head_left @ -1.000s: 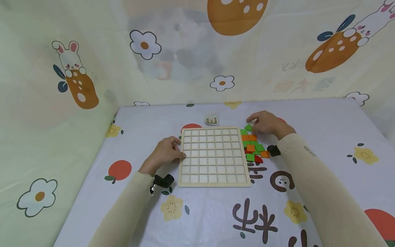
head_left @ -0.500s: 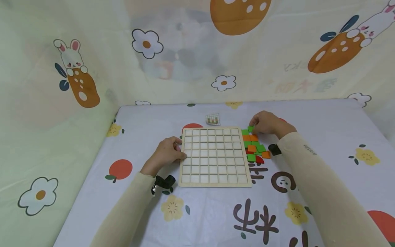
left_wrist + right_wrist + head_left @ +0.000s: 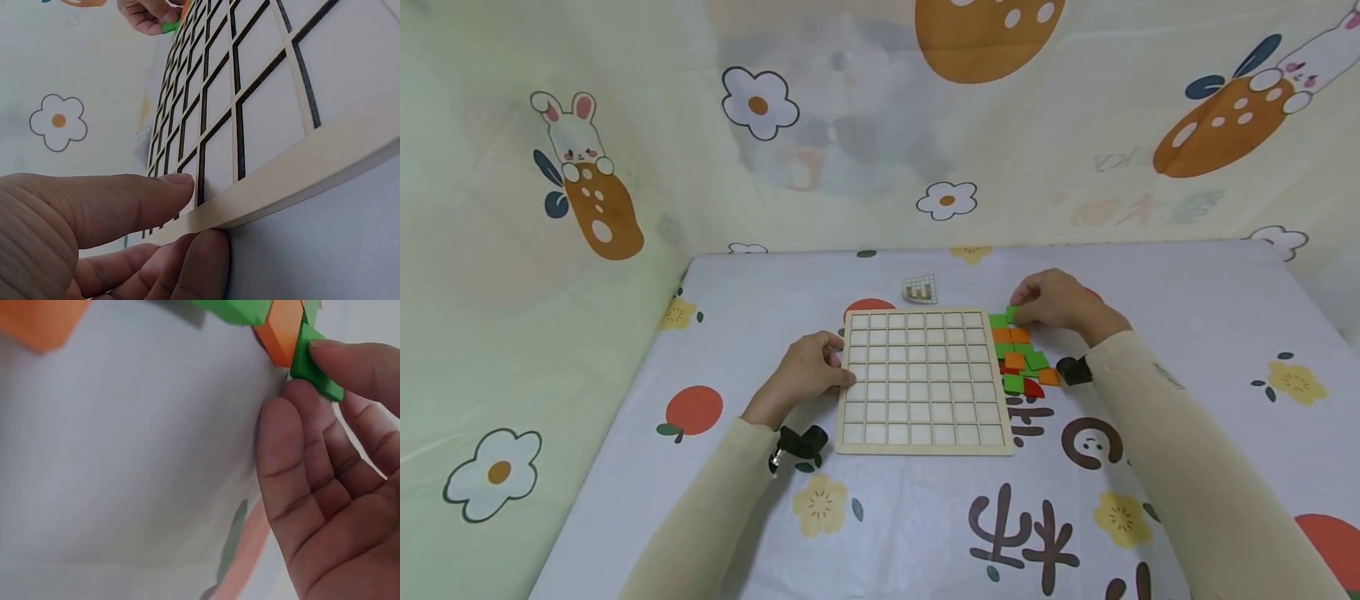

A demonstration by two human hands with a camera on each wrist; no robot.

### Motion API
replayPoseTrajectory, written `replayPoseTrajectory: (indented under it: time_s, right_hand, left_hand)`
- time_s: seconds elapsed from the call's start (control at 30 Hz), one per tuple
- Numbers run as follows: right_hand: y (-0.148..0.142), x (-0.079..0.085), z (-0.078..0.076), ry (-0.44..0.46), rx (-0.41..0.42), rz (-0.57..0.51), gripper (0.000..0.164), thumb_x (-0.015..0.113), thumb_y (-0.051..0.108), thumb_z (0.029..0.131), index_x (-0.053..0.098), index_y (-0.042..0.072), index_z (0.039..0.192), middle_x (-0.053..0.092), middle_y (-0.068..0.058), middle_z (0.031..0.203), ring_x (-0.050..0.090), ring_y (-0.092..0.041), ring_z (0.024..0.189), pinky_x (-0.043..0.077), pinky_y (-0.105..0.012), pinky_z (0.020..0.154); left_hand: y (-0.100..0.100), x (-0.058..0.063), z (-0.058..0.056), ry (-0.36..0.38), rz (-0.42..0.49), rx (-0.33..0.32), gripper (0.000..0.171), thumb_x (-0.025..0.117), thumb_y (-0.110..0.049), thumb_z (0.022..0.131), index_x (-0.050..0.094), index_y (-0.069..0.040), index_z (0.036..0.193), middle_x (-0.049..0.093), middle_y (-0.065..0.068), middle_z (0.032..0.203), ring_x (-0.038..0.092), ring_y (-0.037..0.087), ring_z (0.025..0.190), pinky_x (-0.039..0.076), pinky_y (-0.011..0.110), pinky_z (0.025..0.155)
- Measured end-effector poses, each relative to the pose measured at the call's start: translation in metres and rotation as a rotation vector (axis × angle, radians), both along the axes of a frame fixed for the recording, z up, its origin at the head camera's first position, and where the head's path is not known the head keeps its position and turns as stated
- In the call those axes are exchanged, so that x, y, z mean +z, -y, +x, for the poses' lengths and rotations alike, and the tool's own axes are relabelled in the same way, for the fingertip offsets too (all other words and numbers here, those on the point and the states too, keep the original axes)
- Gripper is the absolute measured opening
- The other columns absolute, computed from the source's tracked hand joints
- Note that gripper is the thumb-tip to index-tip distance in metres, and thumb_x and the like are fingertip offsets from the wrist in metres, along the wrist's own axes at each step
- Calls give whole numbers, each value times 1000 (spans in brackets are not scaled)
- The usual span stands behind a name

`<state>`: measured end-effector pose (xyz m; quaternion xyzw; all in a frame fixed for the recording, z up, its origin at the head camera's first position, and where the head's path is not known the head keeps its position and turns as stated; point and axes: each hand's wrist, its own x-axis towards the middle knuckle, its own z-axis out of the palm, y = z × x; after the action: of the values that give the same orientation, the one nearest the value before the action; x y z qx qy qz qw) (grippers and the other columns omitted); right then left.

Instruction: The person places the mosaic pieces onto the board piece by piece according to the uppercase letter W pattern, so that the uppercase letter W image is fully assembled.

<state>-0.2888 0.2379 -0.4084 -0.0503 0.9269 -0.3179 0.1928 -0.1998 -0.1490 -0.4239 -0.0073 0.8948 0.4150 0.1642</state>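
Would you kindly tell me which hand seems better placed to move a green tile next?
Probably the right hand: its fingers pinch a green tile at the tile pile. The left hand grips the grid board's left edge, across from the pile.

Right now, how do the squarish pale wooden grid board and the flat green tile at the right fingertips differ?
The squarish pale wooden grid board is divided into cells; the flat green tile is plain. The board is far larger than the tile. The left hand holds the board's edge, while the right hand pinches the tile. Both are straight-edged and hand-held.
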Motion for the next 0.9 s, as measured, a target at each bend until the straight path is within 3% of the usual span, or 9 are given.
replayPoseTrajectory:
  time_s: [0.3,0.43,0.6,0.9]
  right_hand:
    - [-10,-8,4,42,-88,-221,27,67,13,100,66,-3,121,72,-13,104,69,-20,82,61,-27,73]
    - [-11,-10,4,73,-124,-249,33,70,11,99,64,-3,128,70,-16,114,69,-17,84,60,-25,75]
    - [-12,-10,6,55,-112,-192,41,77,11,93,65,-3,130,68,-18,121,66,-19,89,57,-27,80]
    - [-3,-1,4,-19,-27,71,36,78,11,89,71,-4,122,69,-19,112,57,-32,96,52,-42,84]
  left_hand:
    - [-1,1,0,-8,-9,-4,54,83,-7,87,58,2,135,61,9,94,62,17,73,51,24,62]
    - [-2,1,0,-4,-12,1,52,82,-6,88,59,2,134,60,9,95,62,17,75,52,23,61]
    - [-3,1,1,-2,-14,7,50,81,-4,88,59,2,133,60,9,95,60,19,76,51,23,61]
    - [-1,1,1,1,17,2,51,80,0,87,58,3,134,60,10,96,61,19,77,52,23,62]
